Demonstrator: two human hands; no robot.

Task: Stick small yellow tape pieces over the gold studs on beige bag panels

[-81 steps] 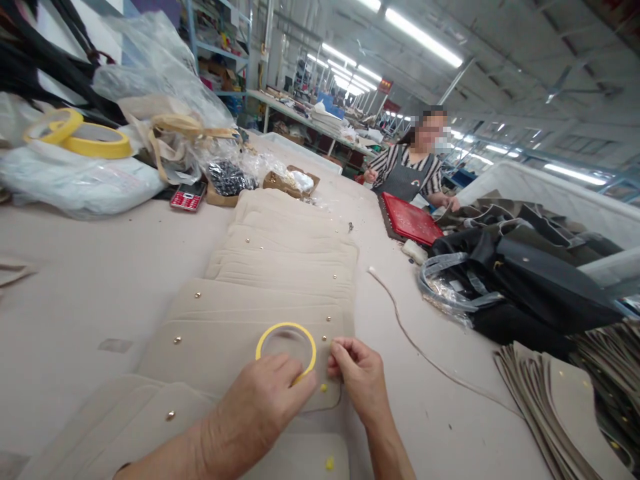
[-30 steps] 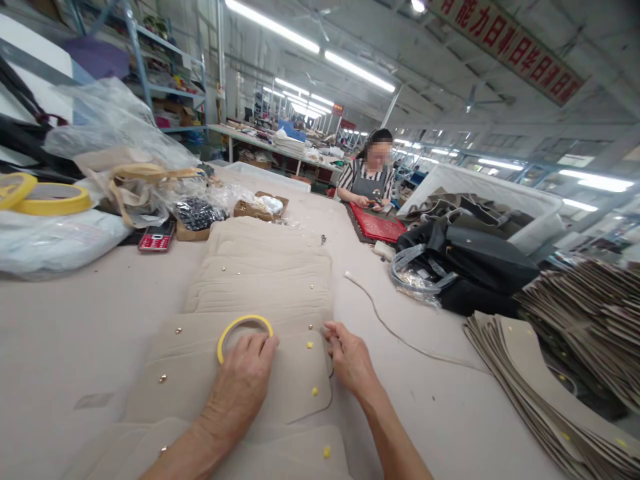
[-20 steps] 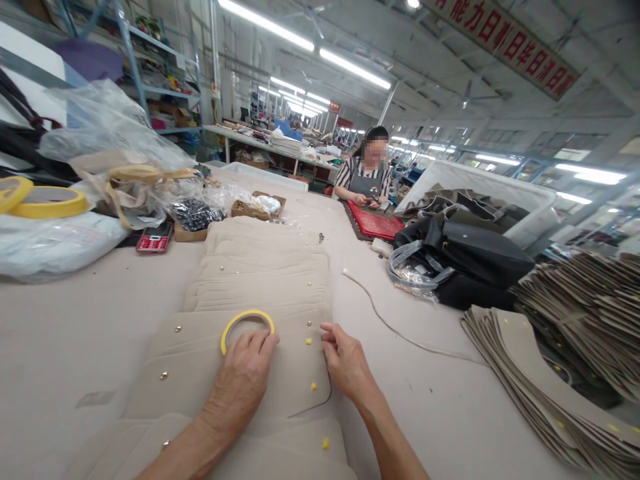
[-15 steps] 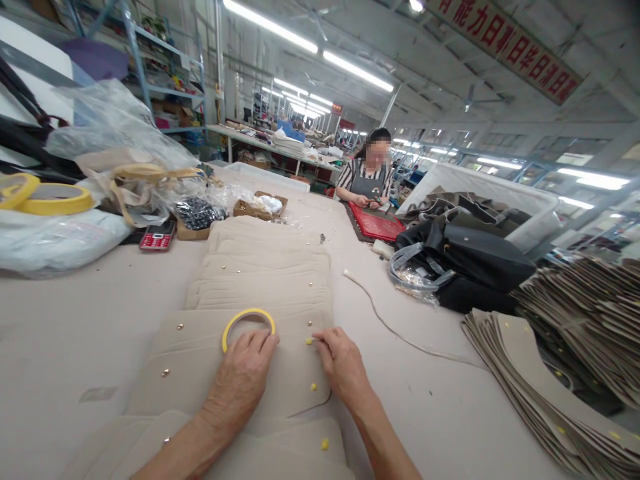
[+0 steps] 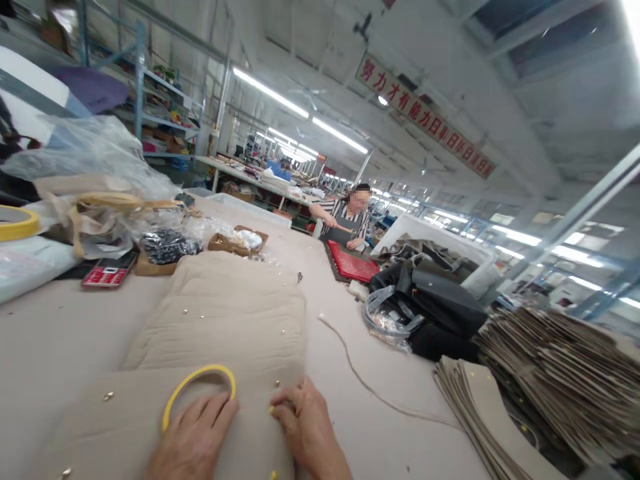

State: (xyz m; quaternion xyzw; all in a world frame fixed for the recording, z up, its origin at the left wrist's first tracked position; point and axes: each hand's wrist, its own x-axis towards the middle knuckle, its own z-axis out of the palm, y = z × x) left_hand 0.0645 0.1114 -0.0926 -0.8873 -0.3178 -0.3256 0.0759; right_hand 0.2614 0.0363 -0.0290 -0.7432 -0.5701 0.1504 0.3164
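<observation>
- Down at 6 o'clock, close to the table's near edge, both hands rest on a beige panel.
- Left hand lies flat, fingers straight and close together, tips touching the near rim of the yellow tape ring.
- That ring lies flat on the panel, at 12 o'clock from the left hand.
- Right hand sits at 3 o'clock of the left, fingers curled, tips bunched together and nipping a small yellow dot against the panel.
- Gold stud shines just at 12 o'clock of those fingertips.
- More beige panels, a fanned stack, run away towards 12 o'clock.
- Thin cord snakes across the table at 1 o'clock from the right hand.
- Further out at 1 o'clock, a co-worker leans over a red mat.
- Red phone lies at 10 o'clock, beside the plastic bags.
</observation>
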